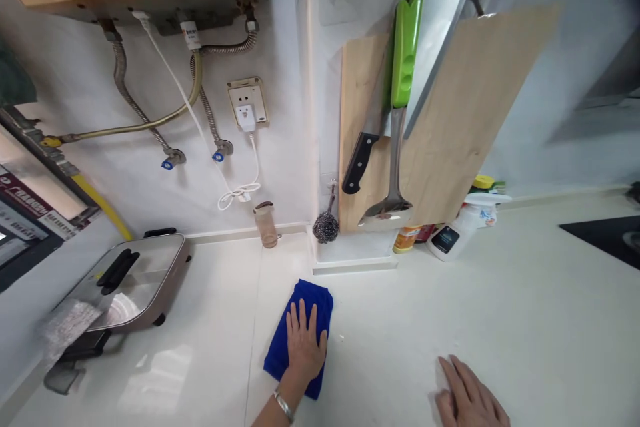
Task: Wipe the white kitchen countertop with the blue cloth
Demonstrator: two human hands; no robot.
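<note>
The cloth (277, 347), blue and folded into a flat pad, lies on the worktop (380, 327) at the middle front, to the right of the seam and short of the pillar's foot (355, 267). The left hand (306, 345) rests flat on it, palm down, fingers spread and pointing away from the person; it presses rather than grips. The right hand (473, 400) is well apart to the right, on or just above the worktop, with no object visible in it; its fingers lie close together, lightly bent, and the thumb stands off. The lower edge of the view cuts it off, so its palm cannot be checked.

The cloth looks light and soft, with nothing to break. It should bend easily and slide over the smooth worktop under a spread palm, though its layers might slip apart if pushed from one edge. A flat hand over the middle seems the surest hold; for lifting, pinching a folded edge with all layers together would suit. Whether it is damp cannot be told.

Its long axis runs away from the person, the far end leaning right towards the pillar, the near end lying lower left. The fingers lean slightly left, so they cross that axis at a shallow angle.
</note>
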